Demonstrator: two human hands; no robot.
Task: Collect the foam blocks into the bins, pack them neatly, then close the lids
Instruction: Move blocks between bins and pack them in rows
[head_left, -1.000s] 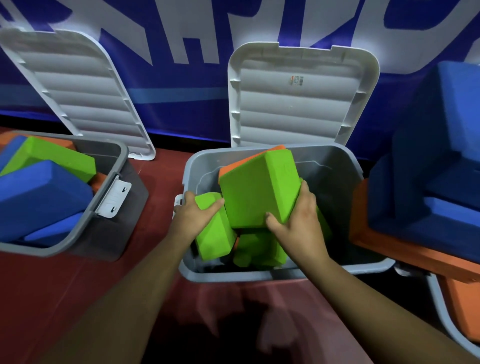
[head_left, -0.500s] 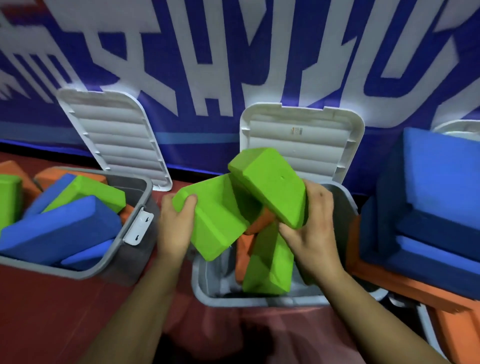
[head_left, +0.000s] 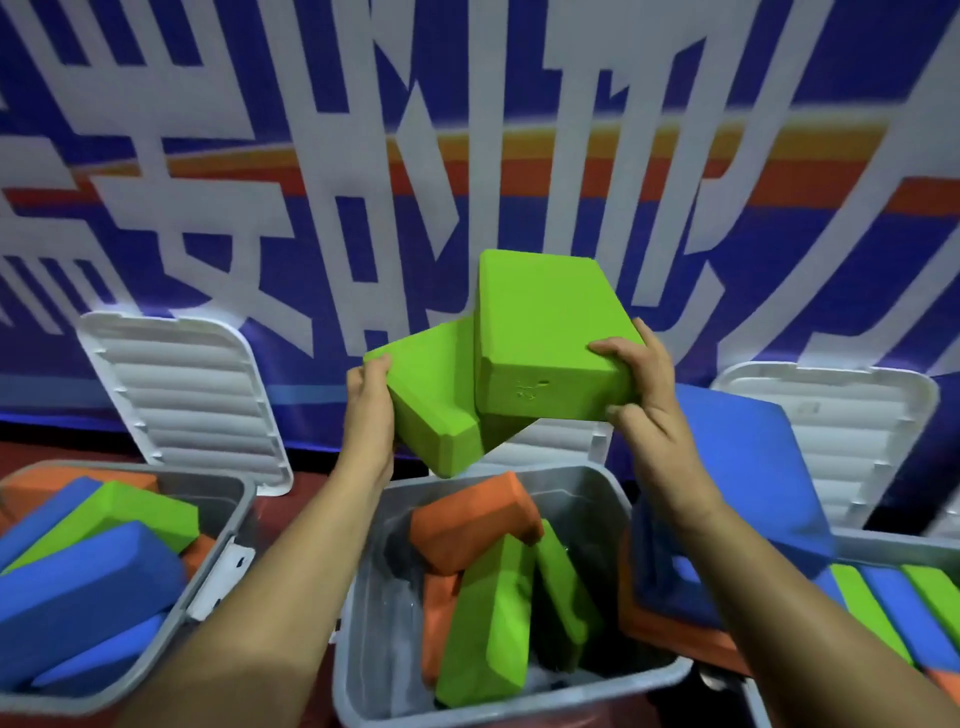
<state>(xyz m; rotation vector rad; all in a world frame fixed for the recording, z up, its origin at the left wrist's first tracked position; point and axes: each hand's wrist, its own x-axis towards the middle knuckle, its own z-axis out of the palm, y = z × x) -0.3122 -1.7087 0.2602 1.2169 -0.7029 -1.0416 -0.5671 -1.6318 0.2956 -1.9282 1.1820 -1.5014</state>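
Two green foam blocks are held up in the air above the middle grey bin (head_left: 363, 649). My left hand (head_left: 370, 410) grips the lower left green block (head_left: 434, 400). My right hand (head_left: 641, 384) grips the upper right green block (head_left: 540, 332), which overlaps the first. Inside the middle bin lie an orange block (head_left: 470, 517) and upright green blocks (head_left: 488, 623), loosely tilted. Its white lid (head_left: 566, 447) stands open behind, mostly hidden by the raised blocks.
A left grey bin (head_left: 228, 525) holds blue, green and orange blocks, its lid (head_left: 187, 395) leaning open on the blue banner wall. On the right, blue blocks (head_left: 748, 467) pile over orange ones beside another bin (head_left: 883, 545) with an open lid (head_left: 852, 431). The floor is red.
Both hands have lifted the two green blocks out of the middle bin and raised them higher. The view has tilted upward, showing more of the wall.
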